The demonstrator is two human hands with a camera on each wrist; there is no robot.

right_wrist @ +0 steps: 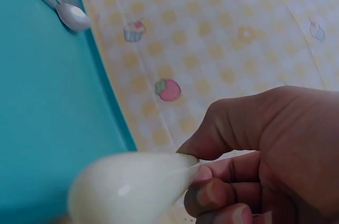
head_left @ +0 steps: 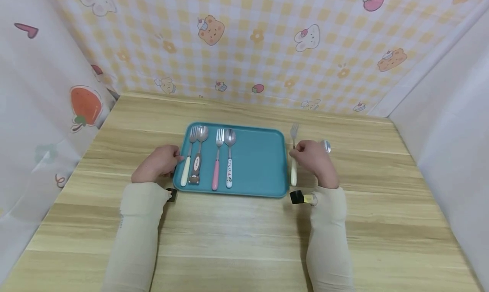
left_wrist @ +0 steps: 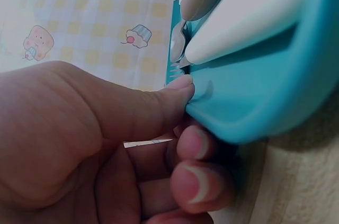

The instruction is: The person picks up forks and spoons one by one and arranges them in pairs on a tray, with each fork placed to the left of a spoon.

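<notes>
My left hand (head_left: pixel 159 161) pinches the left rim of a teal tray (head_left: pixel 259 164), thumb on top and fingers beneath, as the left wrist view shows. Just off the tray's right edge, my right hand (head_left: pixel 314 156) pinches a fork (head_left: pixel 293 175) by its pale cream handle, tines pointing to the back. Lined up in the tray's left half are a cream-handled fork (head_left: pixel 185 172), a spoon with a brown bear handle (head_left: pixel 196 164), a pink-handled fork (head_left: pixel 216 169) and a spoon with a white patterned handle (head_left: pixel 229 171).
Behind my right hand lies another spoon (head_left: pixel 326 146), its handle hidden by the hand. A wooden table (head_left: pixel 229 237) bears everything. A yellow checked curtain (head_left: pixel 252 63) hangs at the back, and white cloth (head_left: pixel 443 105) closes off both sides.
</notes>
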